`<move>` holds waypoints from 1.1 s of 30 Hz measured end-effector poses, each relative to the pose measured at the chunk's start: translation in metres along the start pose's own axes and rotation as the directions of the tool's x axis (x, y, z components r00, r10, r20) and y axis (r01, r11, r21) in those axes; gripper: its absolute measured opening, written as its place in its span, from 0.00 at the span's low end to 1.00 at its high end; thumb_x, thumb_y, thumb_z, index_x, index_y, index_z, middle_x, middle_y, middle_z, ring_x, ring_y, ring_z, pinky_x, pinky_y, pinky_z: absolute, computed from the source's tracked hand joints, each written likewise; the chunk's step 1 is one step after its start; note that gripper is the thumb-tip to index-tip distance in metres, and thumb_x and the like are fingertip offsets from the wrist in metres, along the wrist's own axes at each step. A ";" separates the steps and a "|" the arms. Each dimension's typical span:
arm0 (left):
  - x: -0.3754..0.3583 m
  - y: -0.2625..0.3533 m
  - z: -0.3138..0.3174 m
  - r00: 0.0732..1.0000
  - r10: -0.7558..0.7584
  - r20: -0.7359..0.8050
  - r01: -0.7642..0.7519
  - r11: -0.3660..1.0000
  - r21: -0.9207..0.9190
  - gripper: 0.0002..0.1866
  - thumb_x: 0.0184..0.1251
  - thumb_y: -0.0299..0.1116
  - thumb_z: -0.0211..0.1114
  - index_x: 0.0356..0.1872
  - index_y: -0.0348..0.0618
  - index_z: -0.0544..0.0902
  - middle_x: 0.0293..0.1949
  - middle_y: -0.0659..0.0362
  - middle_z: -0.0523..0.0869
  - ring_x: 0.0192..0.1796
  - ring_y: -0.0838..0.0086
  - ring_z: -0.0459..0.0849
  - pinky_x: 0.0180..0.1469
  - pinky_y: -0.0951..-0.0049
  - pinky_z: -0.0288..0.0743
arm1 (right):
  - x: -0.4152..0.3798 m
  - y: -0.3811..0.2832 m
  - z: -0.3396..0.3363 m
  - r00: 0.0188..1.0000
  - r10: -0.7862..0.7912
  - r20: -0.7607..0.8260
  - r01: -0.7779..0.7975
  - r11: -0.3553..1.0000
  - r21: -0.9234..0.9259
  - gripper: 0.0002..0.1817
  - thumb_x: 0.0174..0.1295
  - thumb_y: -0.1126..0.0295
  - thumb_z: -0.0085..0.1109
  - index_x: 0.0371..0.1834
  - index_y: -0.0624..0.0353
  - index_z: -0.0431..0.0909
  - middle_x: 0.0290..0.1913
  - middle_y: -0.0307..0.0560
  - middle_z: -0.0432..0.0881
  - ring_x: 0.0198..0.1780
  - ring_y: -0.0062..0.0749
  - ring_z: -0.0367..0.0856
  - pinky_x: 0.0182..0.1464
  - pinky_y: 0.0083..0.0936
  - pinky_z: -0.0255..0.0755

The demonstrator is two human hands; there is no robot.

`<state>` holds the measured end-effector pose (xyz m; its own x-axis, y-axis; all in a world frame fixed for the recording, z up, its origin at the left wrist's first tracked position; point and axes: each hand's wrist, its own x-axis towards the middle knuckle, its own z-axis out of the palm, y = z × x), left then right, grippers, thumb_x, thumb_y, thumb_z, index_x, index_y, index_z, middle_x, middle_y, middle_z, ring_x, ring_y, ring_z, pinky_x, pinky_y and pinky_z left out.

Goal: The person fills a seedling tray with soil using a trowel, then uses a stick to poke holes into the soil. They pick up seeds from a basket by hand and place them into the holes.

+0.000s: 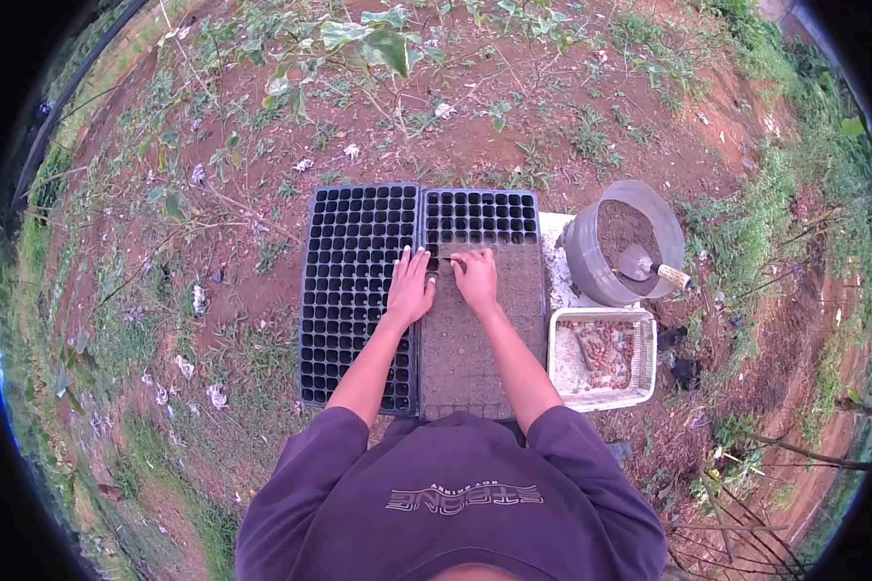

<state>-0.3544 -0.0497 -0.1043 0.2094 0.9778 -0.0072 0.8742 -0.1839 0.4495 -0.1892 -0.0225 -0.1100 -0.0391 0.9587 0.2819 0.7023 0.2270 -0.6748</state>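
A: Before you lies the partly covered cell tray (481, 215), long axis running away from your body; soil (484, 339) stops short of its far cells. The bare tray (351, 290) adjoins its left edge.

B: And to its right?

A: The tub (583, 257) and, closer to you, the white basket (603, 398).

B: Which of your hands is nearer the soil's far border?

A: Your right hand (475, 278), right at it, fingers curled; whether they pinch anything, you can't tell. Your left hand (411, 288) lies open, fingers straight, by the covered tray's left rim.

B: What's hidden?

A: Your right fingertips' undersides, your left palm, and how deep the trowel (638, 261) sits in the tub.
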 end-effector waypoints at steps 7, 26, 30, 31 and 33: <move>0.002 -0.004 0.001 1.000 0.016 0.006 -0.016 1.000 -0.014 0.29 0.67 0.36 0.55 0.68 0.38 0.64 0.72 0.51 0.63 0.77 0.53 0.50 0.77 0.51 0.44 | 0.002 -0.001 -0.002 0.999 -0.030 0.026 0.032 0.994 -0.101 0.09 0.53 0.73 0.62 0.38 0.55 0.86 0.39 0.46 0.83 0.49 0.45 0.74 0.54 0.37 0.70; 0.001 -0.003 0.009 1.000 0.001 -0.008 0.000 1.000 0.023 0.29 0.68 0.34 0.53 0.70 0.41 0.63 0.73 0.53 0.61 0.77 0.55 0.50 0.77 0.52 0.42 | -0.008 -0.010 0.000 0.982 0.026 0.186 0.039 0.941 -0.337 0.20 0.48 0.72 0.58 0.47 0.47 0.84 0.60 0.48 0.72 0.64 0.51 0.63 0.63 0.44 0.63; 0.001 -0.003 0.011 1.000 -0.007 -0.002 0.007 1.000 0.028 0.29 0.69 0.35 0.52 0.70 0.41 0.62 0.73 0.53 0.61 0.77 0.55 0.50 0.77 0.52 0.41 | -0.004 -0.012 -0.009 0.964 0.005 0.265 0.098 0.923 -0.372 0.21 0.48 0.72 0.58 0.49 0.47 0.84 0.63 0.48 0.70 0.65 0.52 0.62 0.63 0.44 0.63; 0.001 -0.004 0.012 1.000 -0.007 -0.007 0.007 1.000 0.026 0.28 0.69 0.35 0.51 0.70 0.41 0.62 0.73 0.53 0.61 0.77 0.55 0.50 0.77 0.52 0.41 | -0.004 -0.013 -0.012 0.966 -0.010 0.260 0.109 0.923 -0.369 0.22 0.48 0.72 0.58 0.50 0.46 0.83 0.64 0.49 0.69 0.66 0.52 0.61 0.64 0.44 0.62; 0.003 -0.004 0.011 1.000 -0.011 -0.008 0.011 1.000 0.020 0.28 0.70 0.36 0.51 0.70 0.41 0.62 0.73 0.53 0.61 0.77 0.55 0.50 0.77 0.52 0.41 | -0.002 -0.014 -0.016 0.967 -0.032 0.252 0.126 0.922 -0.367 0.23 0.48 0.71 0.58 0.52 0.45 0.82 0.65 0.49 0.68 0.66 0.52 0.61 0.64 0.44 0.62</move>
<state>-0.3525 -0.0471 -0.1160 0.1962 0.9806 -0.0048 0.8852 -0.1750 0.4310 -0.1882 -0.0306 -0.0902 -0.2391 0.9633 0.1224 0.9030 0.2669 -0.3366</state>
